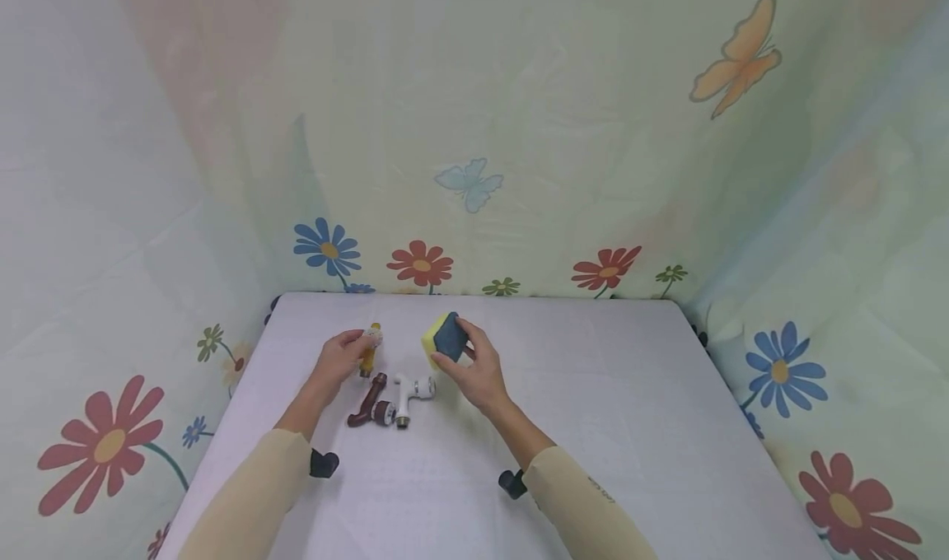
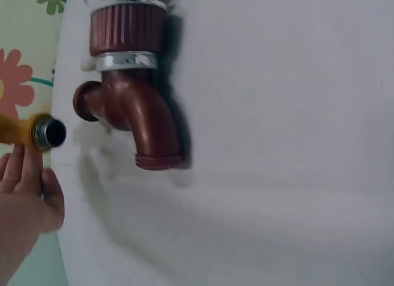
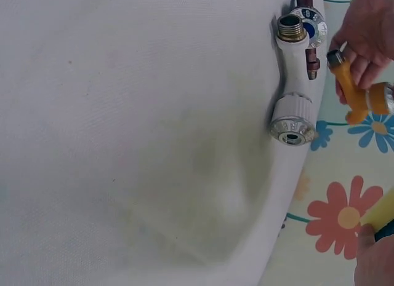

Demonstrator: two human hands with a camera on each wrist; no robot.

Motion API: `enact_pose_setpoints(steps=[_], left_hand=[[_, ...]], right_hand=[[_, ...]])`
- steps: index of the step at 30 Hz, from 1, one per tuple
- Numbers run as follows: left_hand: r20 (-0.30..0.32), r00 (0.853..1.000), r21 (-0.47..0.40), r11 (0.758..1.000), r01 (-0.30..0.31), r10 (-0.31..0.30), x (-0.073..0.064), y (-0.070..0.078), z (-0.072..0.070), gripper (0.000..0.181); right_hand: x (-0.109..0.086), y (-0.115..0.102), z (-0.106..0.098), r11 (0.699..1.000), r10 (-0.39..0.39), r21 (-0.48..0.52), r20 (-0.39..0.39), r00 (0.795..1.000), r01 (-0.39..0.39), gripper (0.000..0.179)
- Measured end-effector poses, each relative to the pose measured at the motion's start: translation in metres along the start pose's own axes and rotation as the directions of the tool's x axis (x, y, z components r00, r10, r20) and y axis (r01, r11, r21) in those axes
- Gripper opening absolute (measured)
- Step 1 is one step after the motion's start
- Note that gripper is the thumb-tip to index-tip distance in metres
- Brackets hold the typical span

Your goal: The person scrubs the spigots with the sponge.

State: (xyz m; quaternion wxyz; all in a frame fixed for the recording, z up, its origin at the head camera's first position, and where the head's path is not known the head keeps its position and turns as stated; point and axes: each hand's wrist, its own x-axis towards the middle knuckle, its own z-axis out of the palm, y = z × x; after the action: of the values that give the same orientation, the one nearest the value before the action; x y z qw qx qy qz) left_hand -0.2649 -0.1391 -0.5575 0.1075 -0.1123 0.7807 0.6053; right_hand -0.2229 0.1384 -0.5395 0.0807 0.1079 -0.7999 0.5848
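In the head view my left hand (image 1: 339, 361) grips a yellow tap (image 1: 366, 364), lifted above the table at the left. Its threaded end shows in the left wrist view, where the tap (image 2: 17, 131) lies across the fingers. My right hand (image 1: 482, 372) pinches a sponge (image 1: 449, 338), yellow with a dark blue scouring side, between thumb and fingers. Only a corner of the sponge (image 3: 383, 212) appears in the right wrist view. On the table below the hands lie a brown tap (image 1: 365, 410) and, right beside it, a white tap (image 1: 404, 397).
A white cloth covers the table (image 1: 593, 412). Behind it and at both sides hang curtains (image 1: 563, 132) printed with flowers and butterflies. A dark wrist-camera piece (image 1: 323, 464) sticks out by the left forearm, another (image 1: 511, 483) by the right.
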Motion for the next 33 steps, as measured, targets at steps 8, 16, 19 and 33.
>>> enact_pose_setpoints(steps=[8, 16, 19, 33], left_hand=[[0.225, 0.969, -0.100, 0.992, -0.079, 0.100, -0.007, 0.015, 0.011, 0.079], [0.390, 0.905, -0.194, 0.976, -0.099, 0.169, -0.019, 0.032, 0.020, 0.074], [0.435, 0.879, -0.207, 0.972, -0.113, 0.195, -0.020, 0.035, 0.022, 0.070], [0.524, 0.827, -0.275, 0.960, -0.061, 0.202, -0.024, 0.041, 0.019, 0.058]], right_hand=[[0.000, 0.000, 0.003, 0.999, -0.011, -0.041, 0.025, 1.000, 0.012, 0.077], [-0.003, -0.006, 0.004, 0.993, -0.063, -0.092, 0.110, 0.992, 0.074, 0.078], [-0.004, -0.008, 0.004, 0.987, -0.125, -0.085, 0.153, 0.980, 0.139, 0.078], [-0.005, -0.012, -0.002, 0.948, -0.190, -0.213, 0.221, 0.957, 0.237, 0.087]])
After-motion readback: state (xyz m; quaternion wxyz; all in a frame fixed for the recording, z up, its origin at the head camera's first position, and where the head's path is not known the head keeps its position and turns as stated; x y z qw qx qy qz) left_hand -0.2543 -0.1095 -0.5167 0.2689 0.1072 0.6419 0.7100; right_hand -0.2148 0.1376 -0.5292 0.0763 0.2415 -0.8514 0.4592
